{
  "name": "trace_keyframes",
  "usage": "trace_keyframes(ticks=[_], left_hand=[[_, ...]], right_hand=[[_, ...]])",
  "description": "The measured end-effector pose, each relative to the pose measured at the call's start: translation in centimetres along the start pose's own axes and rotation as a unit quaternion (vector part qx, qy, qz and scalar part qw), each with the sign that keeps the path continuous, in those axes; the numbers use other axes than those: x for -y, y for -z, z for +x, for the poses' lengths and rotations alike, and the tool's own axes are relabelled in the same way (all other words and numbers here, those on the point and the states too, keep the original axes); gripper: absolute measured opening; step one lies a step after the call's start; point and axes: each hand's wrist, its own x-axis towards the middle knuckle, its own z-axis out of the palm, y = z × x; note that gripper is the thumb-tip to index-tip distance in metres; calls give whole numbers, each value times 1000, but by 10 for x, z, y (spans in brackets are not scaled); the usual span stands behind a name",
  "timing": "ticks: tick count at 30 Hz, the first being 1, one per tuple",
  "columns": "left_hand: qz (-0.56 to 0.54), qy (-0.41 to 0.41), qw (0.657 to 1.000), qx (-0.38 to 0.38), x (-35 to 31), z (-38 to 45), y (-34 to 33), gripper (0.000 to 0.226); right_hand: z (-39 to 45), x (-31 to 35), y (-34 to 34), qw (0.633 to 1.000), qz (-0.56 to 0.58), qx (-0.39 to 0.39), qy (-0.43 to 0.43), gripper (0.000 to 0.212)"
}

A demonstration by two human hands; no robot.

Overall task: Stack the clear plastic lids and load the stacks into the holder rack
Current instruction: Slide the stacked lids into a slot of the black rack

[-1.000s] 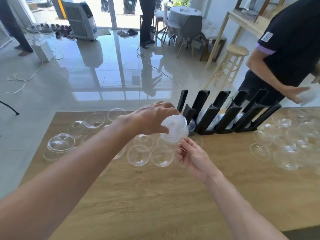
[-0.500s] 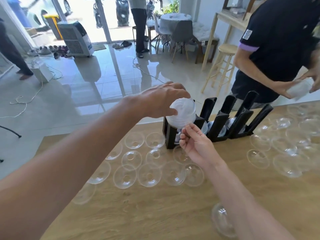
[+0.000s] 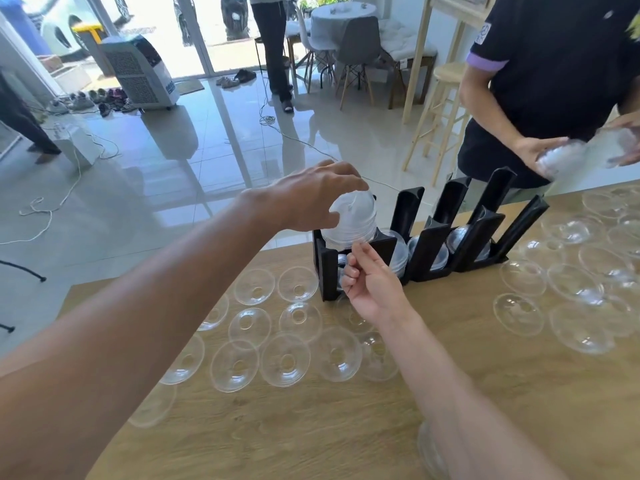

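Left hand (image 3: 313,195) grips lid stack (image 3: 351,220) from above at frame centre, over the black rack's (image 3: 429,244) leftmost slot (partly filled); right hand (image 3: 372,289), fingers relaxed, touches its rim.

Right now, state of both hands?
Left hand: grips the stack of clear lids from above, over the rack.
Right hand: fingertips touch the stack's lower rim, holding nothing else.

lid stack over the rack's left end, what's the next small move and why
Probably lower the lid stack into the leftmost slot of the black rack. The left hand holds it from above right over that slot, and the right hand steadies its lower rim.
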Motion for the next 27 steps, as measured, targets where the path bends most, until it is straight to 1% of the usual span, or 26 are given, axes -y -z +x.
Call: trace_keyframes(ticks=[6, 14, 18, 21, 27], left_hand=[[-1, 18, 999, 37, 5, 0, -10, 64], [2, 37, 996, 85, 6, 4, -21, 63], [24, 36, 992, 116, 5, 15, -34, 62], [40, 38, 990, 129, 7, 23, -42, 60], [35, 58, 982, 178, 8, 38, -57, 61]], right_hand=[[4, -10, 5, 1000, 3, -27, -4, 21], [10, -16, 17, 999, -8, -40, -28, 5], [11, -20, 27, 998, -4, -51, -44, 5], [14, -23, 33, 995, 2, -78, -55, 4], [23, -28, 40, 989, 18, -119, -86, 6]])
